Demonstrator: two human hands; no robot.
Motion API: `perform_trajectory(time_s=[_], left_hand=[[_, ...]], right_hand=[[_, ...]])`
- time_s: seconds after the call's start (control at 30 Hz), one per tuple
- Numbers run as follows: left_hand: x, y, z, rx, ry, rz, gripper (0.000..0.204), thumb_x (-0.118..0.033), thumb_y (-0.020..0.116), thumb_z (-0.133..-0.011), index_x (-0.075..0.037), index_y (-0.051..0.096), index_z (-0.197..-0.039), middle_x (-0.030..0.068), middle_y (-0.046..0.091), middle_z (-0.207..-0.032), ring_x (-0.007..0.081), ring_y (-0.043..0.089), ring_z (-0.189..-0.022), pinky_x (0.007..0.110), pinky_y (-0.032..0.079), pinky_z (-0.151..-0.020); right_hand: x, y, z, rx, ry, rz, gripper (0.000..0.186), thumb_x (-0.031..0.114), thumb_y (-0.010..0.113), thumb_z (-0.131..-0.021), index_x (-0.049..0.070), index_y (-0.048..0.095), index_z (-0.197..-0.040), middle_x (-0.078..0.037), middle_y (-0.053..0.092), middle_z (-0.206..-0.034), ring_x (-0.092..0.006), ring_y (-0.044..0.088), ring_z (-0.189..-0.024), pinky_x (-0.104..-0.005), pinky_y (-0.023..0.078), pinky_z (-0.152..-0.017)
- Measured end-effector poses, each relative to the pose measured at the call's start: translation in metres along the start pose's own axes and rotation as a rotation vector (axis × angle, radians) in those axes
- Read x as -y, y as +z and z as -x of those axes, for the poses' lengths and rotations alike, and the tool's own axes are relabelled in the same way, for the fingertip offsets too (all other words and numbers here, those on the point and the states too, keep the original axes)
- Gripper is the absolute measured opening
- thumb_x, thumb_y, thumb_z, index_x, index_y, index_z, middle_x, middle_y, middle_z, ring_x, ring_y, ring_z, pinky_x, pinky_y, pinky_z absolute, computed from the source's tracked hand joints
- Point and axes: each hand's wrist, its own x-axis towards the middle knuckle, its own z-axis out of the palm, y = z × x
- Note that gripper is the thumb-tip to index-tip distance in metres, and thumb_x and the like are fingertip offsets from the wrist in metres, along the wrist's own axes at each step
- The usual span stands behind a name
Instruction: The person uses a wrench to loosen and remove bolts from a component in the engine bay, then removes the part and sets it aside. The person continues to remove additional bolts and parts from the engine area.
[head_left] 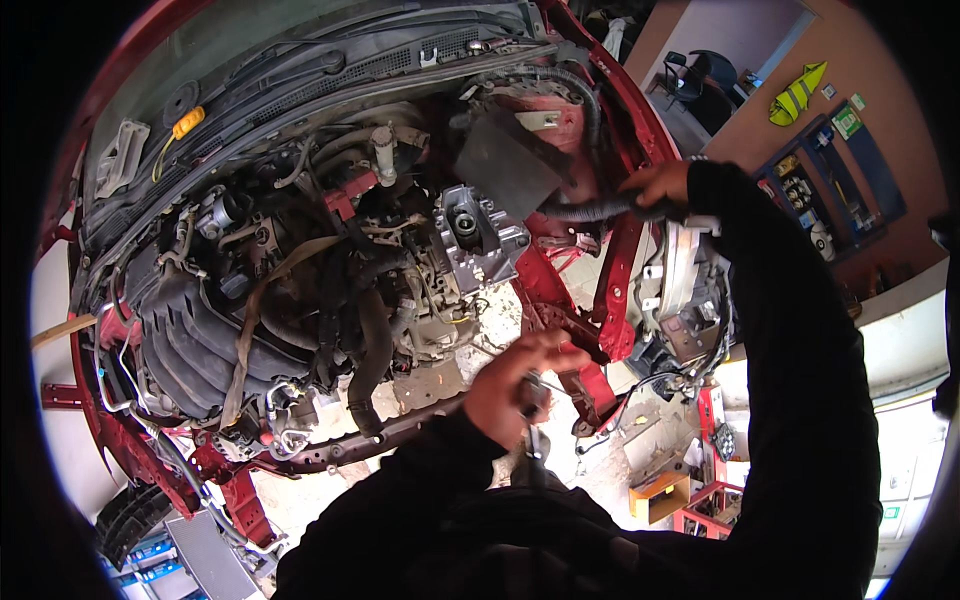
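Note:
My right hand (662, 188) reaches forward at the right of the engine bay. Its fingers are closed around a black corrugated hose (590, 210). The hose runs left toward a dark, smooth box-like part (508, 165), slightly blurred, above a grey metal tray (480, 240) with a round opening. Lower down, in front of the red frame rail, my left hand (515, 390) is curled around a metal hand tool (534, 440). Part of that tool shows below the fist; its exact kind is hidden by the fingers.
The engine (215, 335) fills the left of the bay, with loose hoses and a hanging strap. A red crossmember (345, 450) spans the front. A detached headlamp-side assembly with wires (690, 320) sits at the right. An open cardboard box (660, 497) lies on the floor.

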Motion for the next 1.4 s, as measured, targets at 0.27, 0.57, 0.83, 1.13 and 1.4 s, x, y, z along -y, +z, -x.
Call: perform_trajectory(time_s=[0.27, 0.57, 0.83, 1.13, 1.4], left_hand=[[-0.002, -0.062, -0.078, -0.698, -0.245, 0.384, 0.041, -0.038, 0.057, -0.108, -0.009, 0.062, -0.137, 0.0190, 0.074, -0.129, 0.0143, 0.049, -0.055, 0.035, 0.043, -0.054], [0.052, -0.097, -0.202, -0.853, -0.421, 0.152, 0.058, -0.066, 0.072, -0.099, -0.015, 0.060, -0.124, 0.0047, 0.065, -0.103, 0.0159, 0.051, -0.061, 0.037, 0.042, -0.056], [0.070, -0.099, -0.223, -0.869, -0.399, 0.307, 0.061, -0.071, 0.075, -0.094, -0.016, 0.062, -0.118, 0.0014, 0.066, -0.094, 0.0171, 0.051, -0.056, 0.037, 0.042, -0.054], [0.101, -0.107, -0.207, -0.693, -0.315, 0.411, 0.084, -0.071, 0.063, -0.100, -0.011, 0.048, -0.156, 0.0106, 0.064, -0.141, 0.0124, 0.047, -0.056, 0.034, 0.039, -0.056], [0.095, -0.116, -0.176, -0.658, -0.354, 0.488, 0.079, -0.056, 0.058, -0.108, -0.003, 0.040, -0.163, 0.0175, 0.066, -0.144, 0.0146, 0.050, -0.056, 0.035, 0.042, -0.056]], right_hand=[[-0.049, 0.074, -0.003, -0.094, 0.056, -0.123, 0.059, 0.034, 0.080, -0.083, 0.004, 0.066, -0.132, -0.022, 0.075, -0.111, -0.0343, 0.074, -0.104, -0.0437, 0.057, -0.092], [-0.060, 0.101, 0.006, -0.282, -0.280, -0.099, 0.046, 0.023, 0.079, -0.088, -0.002, 0.063, -0.124, -0.021, 0.073, -0.105, -0.0351, 0.074, -0.100, -0.0453, 0.057, -0.090], [-0.043, 0.060, 0.032, -0.585, -0.408, 0.385, 0.022, 0.025, 0.070, -0.092, 0.003, 0.072, -0.094, -0.022, 0.075, -0.092, -0.0439, 0.073, -0.094, -0.0559, 0.059, -0.085], [-0.007, 0.045, -0.129, -0.008, -0.264, 0.792, 0.027, 0.020, 0.071, -0.088, 0.010, 0.081, -0.111, -0.020, 0.079, -0.104, -0.0443, 0.074, -0.106, -0.0525, 0.061, -0.092], [0.012, 0.055, -0.172, 0.149, -0.140, 0.855, 0.027, 0.021, 0.071, -0.089, 0.010, 0.080, -0.112, -0.021, 0.078, -0.107, -0.0439, 0.074, -0.106, -0.0526, 0.061, -0.092]])
